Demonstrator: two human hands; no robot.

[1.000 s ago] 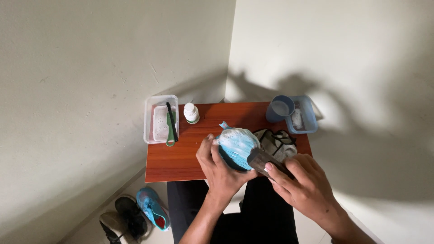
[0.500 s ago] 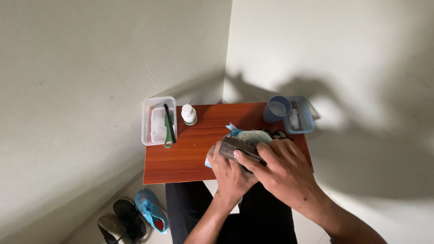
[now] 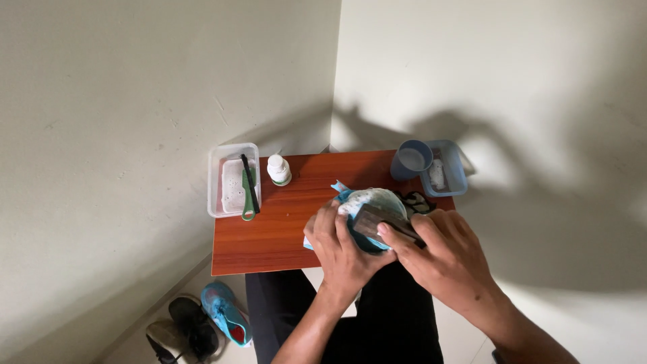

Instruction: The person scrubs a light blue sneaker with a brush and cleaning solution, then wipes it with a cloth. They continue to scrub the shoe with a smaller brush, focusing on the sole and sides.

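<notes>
Two pale walls meet in a corner behind a small reddish-brown wooden table (image 3: 269, 236), and the person sits at its near edge in dark trousers, with light floor showing to either side. On the floor at the lower left lie a blue shoe with a red inside (image 3: 227, 321) and, just beside it, a dark pair of shoes (image 3: 178, 330). At the table's left edge a clear rectangular plastic tub (image 3: 232, 178) overhangs the top; it holds a white foamy layer, and a green-handled brush (image 3: 249, 189) lies across its right side. Near the tub stands a small white bottle (image 3: 278, 169) with a rounded cap; any label on it is too small to make out. At the far right corner a blue-grey cup (image 3: 411, 159) touches a blue rectangular container (image 3: 446, 166) with something pale inside that cannot be told. Dark laces (image 3: 418, 201) lie on the table just in front of that container. Near the middle of the front edge sits a light blue and white shoe (image 3: 374, 201), held over the table. The left hand (image 3: 342, 246) is curled around the shoe's near side, fingers gripping it. The right hand (image 3: 445, 259) has its fingers closed on a dark block-shaped scrubbing brush (image 3: 377, 221), pressed against the top of the shoe.
</notes>
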